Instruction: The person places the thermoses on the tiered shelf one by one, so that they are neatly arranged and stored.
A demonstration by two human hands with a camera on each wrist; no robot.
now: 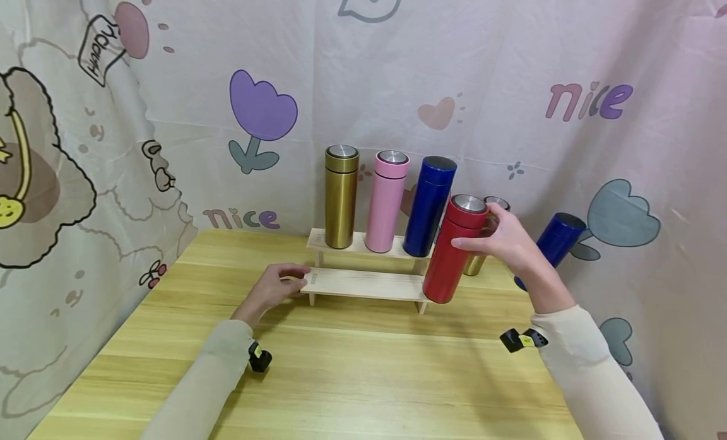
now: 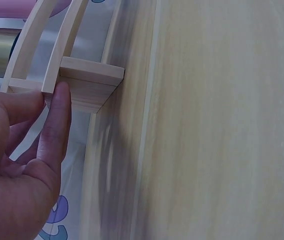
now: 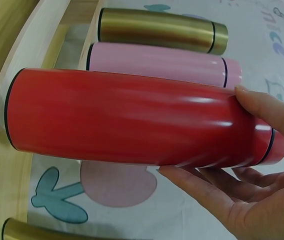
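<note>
My right hand (image 1: 508, 241) grips a red thermos bottle (image 1: 451, 263) with a silver-topped lid, thumb on one side and fingers on the other. The bottle leans slightly, its base at the right end of the lower step of a two-step wooden rack (image 1: 363, 283). At the rack's left end, my left hand (image 1: 275, 288) pinches the edge of that lower step between thumb and fingers; the left wrist view shows the fingertips on the board (image 2: 57, 65). On the upper step stand a gold bottle (image 1: 341, 200), a pink bottle (image 1: 387, 203) and a tilted-looking blue bottle (image 1: 430, 209).
Behind my right hand, another gold bottle (image 1: 474, 264) stands on the wooden table (image 1: 363, 370), partly hidden. Farther right is a second blue bottle (image 1: 556, 241), partly covered by my forearm. A printed curtain (image 1: 363, 80) hangs behind the table.
</note>
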